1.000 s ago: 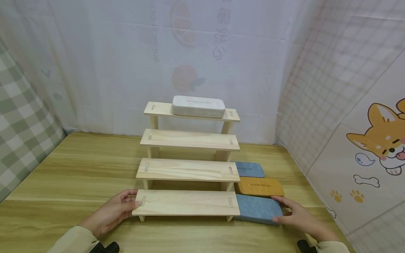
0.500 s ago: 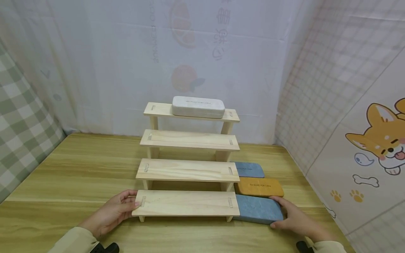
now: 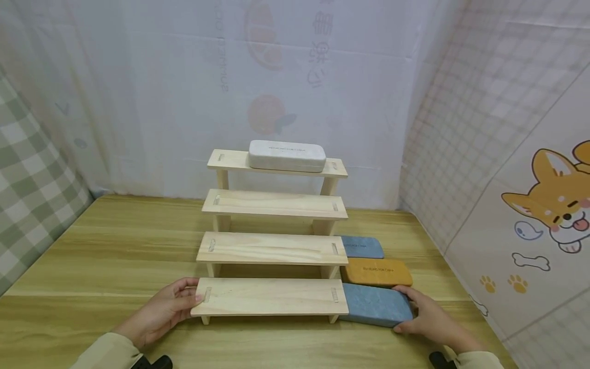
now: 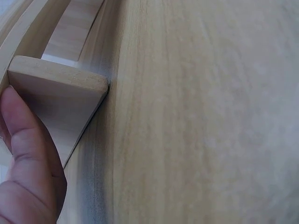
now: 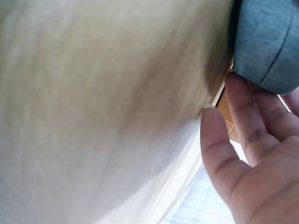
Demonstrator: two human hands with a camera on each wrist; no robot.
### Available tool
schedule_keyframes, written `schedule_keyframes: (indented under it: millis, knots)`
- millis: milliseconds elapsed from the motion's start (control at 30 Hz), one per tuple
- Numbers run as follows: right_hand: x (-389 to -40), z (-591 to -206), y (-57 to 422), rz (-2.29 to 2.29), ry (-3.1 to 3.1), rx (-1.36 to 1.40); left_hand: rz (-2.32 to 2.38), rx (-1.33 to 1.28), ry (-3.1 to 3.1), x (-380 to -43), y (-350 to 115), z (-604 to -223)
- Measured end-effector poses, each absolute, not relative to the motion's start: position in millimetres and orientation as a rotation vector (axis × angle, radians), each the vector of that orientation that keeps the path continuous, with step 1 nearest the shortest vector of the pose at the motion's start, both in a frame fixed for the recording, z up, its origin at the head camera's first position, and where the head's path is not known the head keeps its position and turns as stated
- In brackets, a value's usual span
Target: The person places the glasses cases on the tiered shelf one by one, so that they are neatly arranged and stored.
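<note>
A: With the rack (image 3: 272, 248) as our dial, twelve pointing away, how do we stand?

B: Nearest us, at eight, our left hand (image 3: 161, 312) pinches the left end of the bottom shelf (image 3: 269, 296), thumb on top. That should steady the rack, provided we don't pull upward. At four, our right hand (image 3: 430, 320) grips the right end of the front case (image 3: 375, 305); how firmly, we can't tell.

A: How should we handle that case?

B: It sits on the table (image 3: 115, 246) at the bottom shelf's right end; whether they touch is hidden. If we move it, we'd best slide it level toward four first, clear of the shelf.

A: And beyond?

B: The yellow case (image 3: 379, 271) lies just behind, then the back case (image 3: 364, 247) near three; let's not nudge either. At twelve, the white case (image 3: 287, 156) rests up top, so a jolt could shift it.
</note>
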State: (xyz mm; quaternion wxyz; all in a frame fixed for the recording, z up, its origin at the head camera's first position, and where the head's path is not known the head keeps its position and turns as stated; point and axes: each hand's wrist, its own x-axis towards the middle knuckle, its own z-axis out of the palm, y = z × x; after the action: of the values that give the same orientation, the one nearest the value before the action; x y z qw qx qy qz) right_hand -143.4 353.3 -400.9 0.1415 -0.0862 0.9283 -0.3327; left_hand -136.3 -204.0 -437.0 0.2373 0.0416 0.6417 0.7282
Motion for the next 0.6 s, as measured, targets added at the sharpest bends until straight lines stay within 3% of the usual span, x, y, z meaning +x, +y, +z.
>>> schedule_keyframes:
  millis: [600]
  knots:
    - [-134.0,-387.6,369.4,-1.115,2.624,-0.111,2.003,0.115,1.763,-136.5,-203.3,-437.8]
